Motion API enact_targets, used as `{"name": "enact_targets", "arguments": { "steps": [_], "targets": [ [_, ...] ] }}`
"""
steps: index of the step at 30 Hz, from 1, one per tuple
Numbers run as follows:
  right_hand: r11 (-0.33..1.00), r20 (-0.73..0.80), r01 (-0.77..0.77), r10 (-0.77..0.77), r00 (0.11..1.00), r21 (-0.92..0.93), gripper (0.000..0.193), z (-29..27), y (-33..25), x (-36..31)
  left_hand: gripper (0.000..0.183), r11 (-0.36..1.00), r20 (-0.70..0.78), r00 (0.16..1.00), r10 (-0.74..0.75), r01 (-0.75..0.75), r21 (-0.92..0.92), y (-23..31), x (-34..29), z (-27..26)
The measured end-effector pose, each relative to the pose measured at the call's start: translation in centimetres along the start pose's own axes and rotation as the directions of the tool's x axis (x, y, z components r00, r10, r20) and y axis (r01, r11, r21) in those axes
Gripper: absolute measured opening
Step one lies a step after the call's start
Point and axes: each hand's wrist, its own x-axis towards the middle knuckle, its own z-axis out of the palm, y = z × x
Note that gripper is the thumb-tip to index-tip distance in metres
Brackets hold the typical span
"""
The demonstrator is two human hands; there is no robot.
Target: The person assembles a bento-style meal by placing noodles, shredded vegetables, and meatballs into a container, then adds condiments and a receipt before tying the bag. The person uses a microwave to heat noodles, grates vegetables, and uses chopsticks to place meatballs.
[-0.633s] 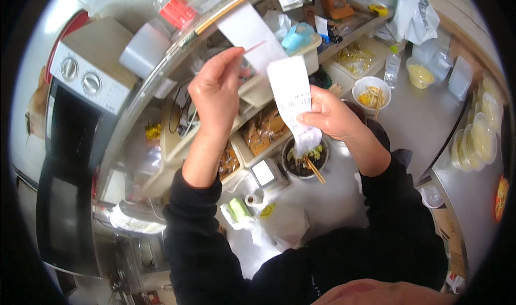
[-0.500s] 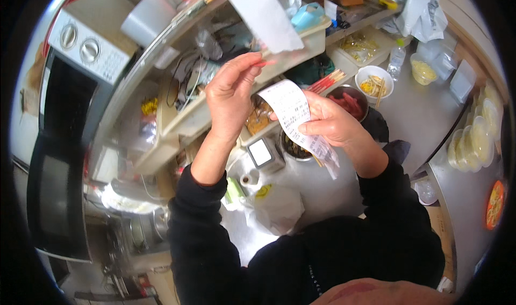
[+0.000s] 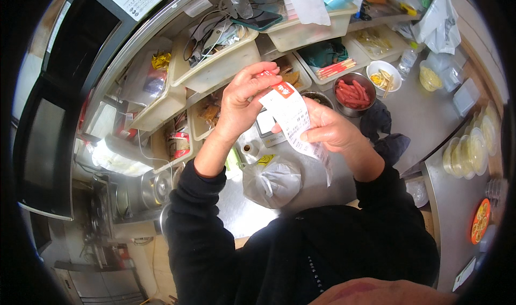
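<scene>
In front of my chest I hold a printed white paper receipt [image 3: 293, 116]; its lower end curls down. My right hand [image 3: 330, 127] pinches its right side between thumb and fingers. At its upper end my left hand [image 3: 244, 98] is closed on a small red-and-white sticker [image 3: 283, 90], which lies against the paper. Below the hands, a knotted white plastic bag [image 3: 271, 184] stands on the metal counter. Partly hidden behind the receipt is a small device [image 3: 265, 123] with a pale top.
Beyond my hands are a steel bowl of red sausages [image 3: 353, 94], a white bowl with chopsticks [image 3: 384, 78] and a bin of cables [image 3: 217, 57]. A microwave [image 3: 80, 30] is at left. Stacked lidded tubs [image 3: 467, 151] and an orange plate [image 3: 480, 220] are at right.
My left hand has come down and right to the receipt's top, bringing the red sticker against it. My right hand still pinches the receipt. The whole view has shifted.
</scene>
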Motion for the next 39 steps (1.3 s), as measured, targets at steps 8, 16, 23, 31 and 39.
{"name": "enact_targets", "arguments": {
  "steps": [8,16,23,31,39],
  "targets": [
    [1.000,0.042,-0.009,0.009,0.999,-0.020,0.074,1.5,1.4,-0.4,0.032,0.996,0.020,0.997,0.081,-0.081,0.039,1.1,-1.5,-0.6],
    [0.999,-0.033,0.005,-0.007,0.999,-0.051,0.065,2.8,1.9,-1.1,0.024,0.988,0.023,0.990,0.136,-0.137,0.066,1.9,-2.1,-1.2],
    [1.000,-0.225,0.005,-0.010,0.974,-0.020,0.023,2.5,2.6,-0.1,0.022,0.970,0.101,0.974,0.202,-0.214,0.119,3.2,-3.1,-1.0],
    [0.970,-0.193,0.244,-0.237,0.952,0.012,0.006,1.7,5.0,-4.4,0.037,0.932,-0.249,0.968,0.017,0.074,0.354,-1.0,-10.8,-4.3],
    [0.838,-0.149,-0.164,0.278,0.949,0.521,0.012,4.1,15.2,-6.6,0.028,0.220,-0.022,0.220,-0.975,0.975,-0.010,-7.4,-28.2,-3.3]
  ]
}}
